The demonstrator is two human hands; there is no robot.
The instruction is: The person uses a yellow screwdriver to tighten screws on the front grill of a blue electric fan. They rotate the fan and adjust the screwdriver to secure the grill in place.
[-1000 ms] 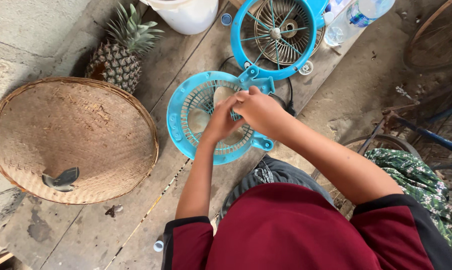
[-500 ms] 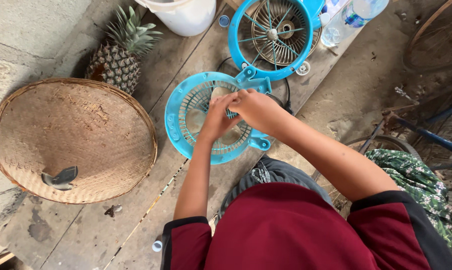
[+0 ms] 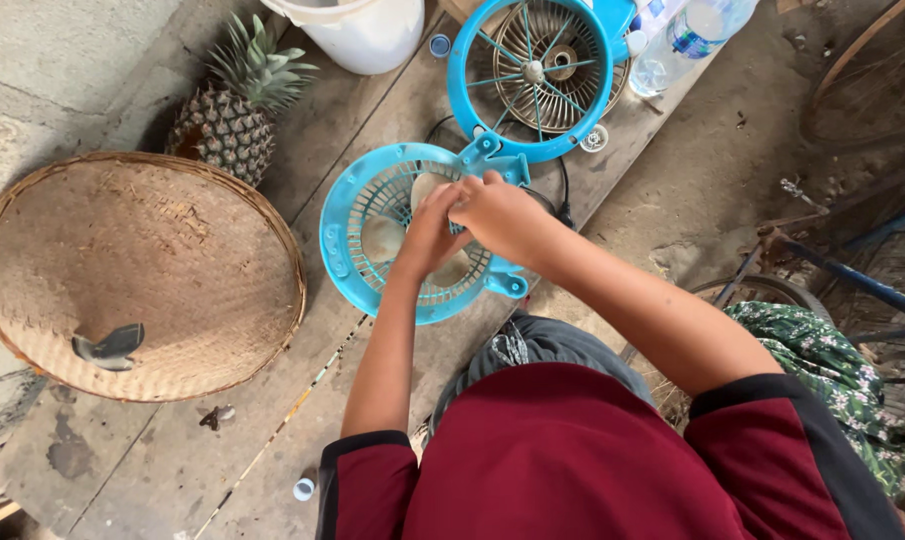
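Both hands meet over the blue fan guard (image 3: 357, 235): left hand (image 3: 427, 240) and right hand (image 3: 497, 215) curled, fingers pinching something at its centre, hidden. Woven basket (image 3: 137, 270) lies left of the guard, pineapple (image 3: 232, 115) above-left.

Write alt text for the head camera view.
Seen from above, a person's left hand and right hand meet over a blue fan guard half lying on the floor. A second guard, pineapple and woven basket lie around it.
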